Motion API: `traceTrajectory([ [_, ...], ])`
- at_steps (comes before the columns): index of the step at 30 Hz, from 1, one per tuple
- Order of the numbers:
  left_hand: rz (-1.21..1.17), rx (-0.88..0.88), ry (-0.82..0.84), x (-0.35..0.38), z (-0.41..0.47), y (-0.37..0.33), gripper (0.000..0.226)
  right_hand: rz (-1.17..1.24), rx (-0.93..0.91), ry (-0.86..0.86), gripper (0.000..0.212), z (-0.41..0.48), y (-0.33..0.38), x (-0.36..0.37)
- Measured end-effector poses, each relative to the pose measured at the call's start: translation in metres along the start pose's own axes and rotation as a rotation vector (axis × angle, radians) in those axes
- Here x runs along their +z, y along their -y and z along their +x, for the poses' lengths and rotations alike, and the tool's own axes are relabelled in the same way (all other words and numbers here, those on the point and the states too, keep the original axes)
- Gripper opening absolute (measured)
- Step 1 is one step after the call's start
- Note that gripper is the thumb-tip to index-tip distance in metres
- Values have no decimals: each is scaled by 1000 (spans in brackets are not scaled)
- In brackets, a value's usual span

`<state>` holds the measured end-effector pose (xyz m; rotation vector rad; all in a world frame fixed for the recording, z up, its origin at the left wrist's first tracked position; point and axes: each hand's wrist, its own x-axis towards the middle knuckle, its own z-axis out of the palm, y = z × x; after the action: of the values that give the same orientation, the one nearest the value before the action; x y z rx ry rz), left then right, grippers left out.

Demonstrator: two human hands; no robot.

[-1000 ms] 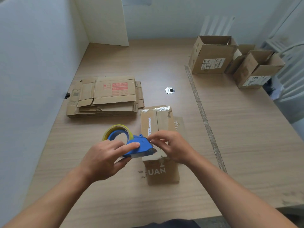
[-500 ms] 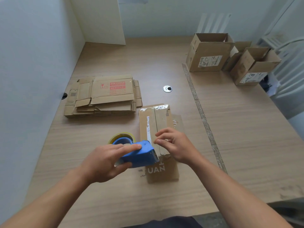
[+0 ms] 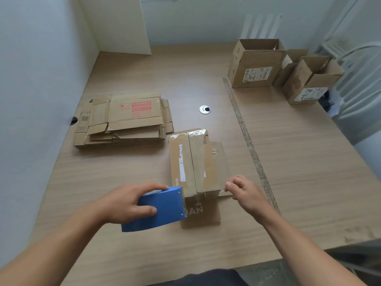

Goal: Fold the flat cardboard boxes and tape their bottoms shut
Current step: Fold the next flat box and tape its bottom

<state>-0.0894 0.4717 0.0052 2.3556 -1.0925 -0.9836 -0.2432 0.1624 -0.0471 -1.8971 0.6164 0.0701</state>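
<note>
Pale wooden table (image 3: 288, 172) fills the head view. At its near middle an upturned cardboard box (image 3: 193, 162) shows closed bottom flaps. The left hand (image 3: 127, 203) grips a blue tape dispenser (image 3: 160, 209) against the box's near left corner. The right hand (image 3: 245, 193) seems to pinch a clear tape strip (image 3: 222, 190) at the near right corner. Three assembled boxes (image 3: 255, 65) stand far right, apparently finished. A stack of flat boxes (image 3: 123, 120) is left to fold.
</note>
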Motion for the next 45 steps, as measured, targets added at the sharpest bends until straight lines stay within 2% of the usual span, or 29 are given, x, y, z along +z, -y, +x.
traceTrajectory([
  [4,-4,-78,16,0,12,-4,47,-239,-54,11,21,5,-3,4],
  [9,15,-150,19,2,23,-6,49,-363,-35,12,22,11,-8,13],
  [19,-32,-247,82,2,38,-16,57,-433,101,74,17,23,-14,8],
  [27,-23,-271,123,-2,42,-20,62,-318,205,153,16,36,-17,0],
  [29,-18,-270,131,-3,43,-21,61,-370,245,170,20,38,-14,-3],
  [31,-8,-269,142,-3,45,-22,61,-364,300,137,33,38,-14,-5],
  [33,0,-266,148,-3,46,-22,62,-311,261,63,35,38,-17,-4],
  [35,6,-269,148,-4,48,-23,62,-327,153,31,23,38,-17,0],
  [38,0,-265,150,-4,48,-25,62,-432,96,39,8,37,-15,7],
  [45,-10,-274,151,-5,46,-24,61,-453,60,-85,18,27,-22,29],
])
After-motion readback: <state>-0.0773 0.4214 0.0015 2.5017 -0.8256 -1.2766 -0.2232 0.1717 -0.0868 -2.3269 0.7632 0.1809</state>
